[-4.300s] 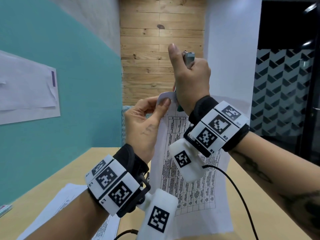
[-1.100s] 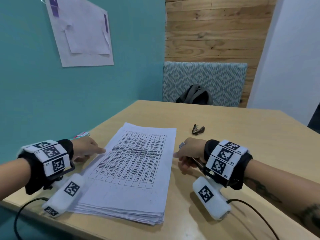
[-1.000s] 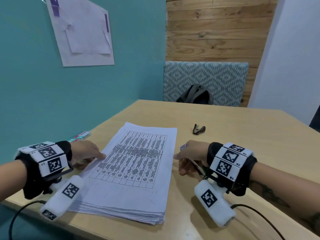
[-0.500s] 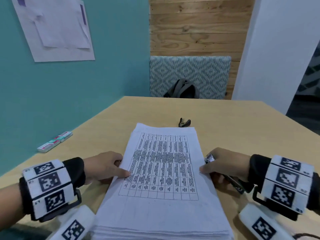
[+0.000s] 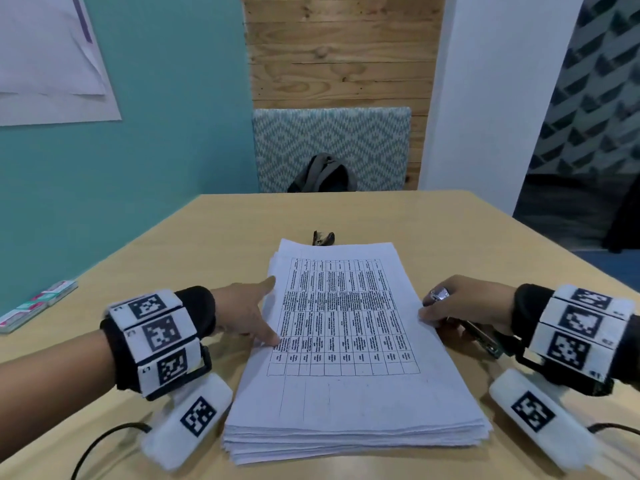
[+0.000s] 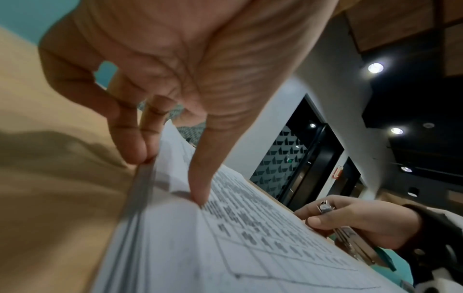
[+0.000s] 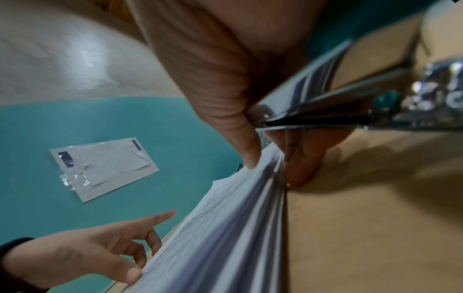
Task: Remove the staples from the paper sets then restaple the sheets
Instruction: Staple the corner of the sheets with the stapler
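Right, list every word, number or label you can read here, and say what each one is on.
Very little is legible.
"L3": left wristband, beside a marker square; the other small codes on both wristbands are too blurred to read.
Table on the top sheet of the paper stack: printed text in every cell, too small to read.
Paper on the wall: no readable text.
Stapler in the right hand: no readable marking.

You cannot read the small print in the table on the top sheet of the paper stack (image 5: 341,317); it blurs out in all 3 views. The square black-and-white code markers on your left wristband (image 5: 156,336) and right wristband (image 5: 575,334) carry tiny corner characters, also illegible.
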Available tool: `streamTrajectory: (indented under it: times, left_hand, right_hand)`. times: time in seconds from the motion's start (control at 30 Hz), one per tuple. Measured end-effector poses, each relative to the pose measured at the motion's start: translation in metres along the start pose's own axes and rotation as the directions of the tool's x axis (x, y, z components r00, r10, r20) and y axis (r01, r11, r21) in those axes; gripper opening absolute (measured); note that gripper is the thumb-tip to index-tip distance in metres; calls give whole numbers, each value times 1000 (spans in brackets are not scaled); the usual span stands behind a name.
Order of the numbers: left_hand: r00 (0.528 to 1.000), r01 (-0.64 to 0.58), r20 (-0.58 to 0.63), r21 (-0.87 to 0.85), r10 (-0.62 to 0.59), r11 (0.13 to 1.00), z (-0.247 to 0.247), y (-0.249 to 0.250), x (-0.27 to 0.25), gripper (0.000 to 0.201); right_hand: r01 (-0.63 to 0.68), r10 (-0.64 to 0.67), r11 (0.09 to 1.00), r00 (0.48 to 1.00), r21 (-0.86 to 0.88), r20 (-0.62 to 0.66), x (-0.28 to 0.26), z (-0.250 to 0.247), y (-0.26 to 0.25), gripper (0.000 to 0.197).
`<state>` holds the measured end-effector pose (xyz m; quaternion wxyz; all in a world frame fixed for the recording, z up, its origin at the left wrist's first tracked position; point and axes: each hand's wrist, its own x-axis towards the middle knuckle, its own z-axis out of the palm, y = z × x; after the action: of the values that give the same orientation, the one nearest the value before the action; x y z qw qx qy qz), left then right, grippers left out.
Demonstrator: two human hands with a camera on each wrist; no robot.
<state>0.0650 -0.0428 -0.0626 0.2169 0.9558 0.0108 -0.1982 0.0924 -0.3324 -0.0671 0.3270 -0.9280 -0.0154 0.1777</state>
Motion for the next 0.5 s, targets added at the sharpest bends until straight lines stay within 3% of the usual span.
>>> streamTrajectory:
  times: [0.03, 0.13, 0.23, 0.3, 0.5]
  left_hand:
    - [1000, -4, 2, 81, 4, 997, -1, 1, 2, 95]
    - [997, -73, -14, 319, 81, 945, -3, 5, 2, 84]
    - [975, -223, 77, 372, 210, 901, 1, 14, -3, 71]
    - [959, -275, 170, 375, 226, 885, 9, 18, -8, 69]
    - [964, -262, 130, 344, 230, 902, 15, 19, -8, 70]
  right_hand:
    - [9, -9, 1000, 1000, 4, 8, 0, -1, 1, 26]
    - [29, -29, 1000, 999, -1, -17, -4, -9, -3, 29]
    - [89, -99, 991, 990, -101, -100, -9, -15, -19, 34]
    - [151, -164, 981, 981, -124, -102, -12, -11, -36, 32]
    - [195, -146, 962, 959, -190, 244, -18, 25, -92, 11]
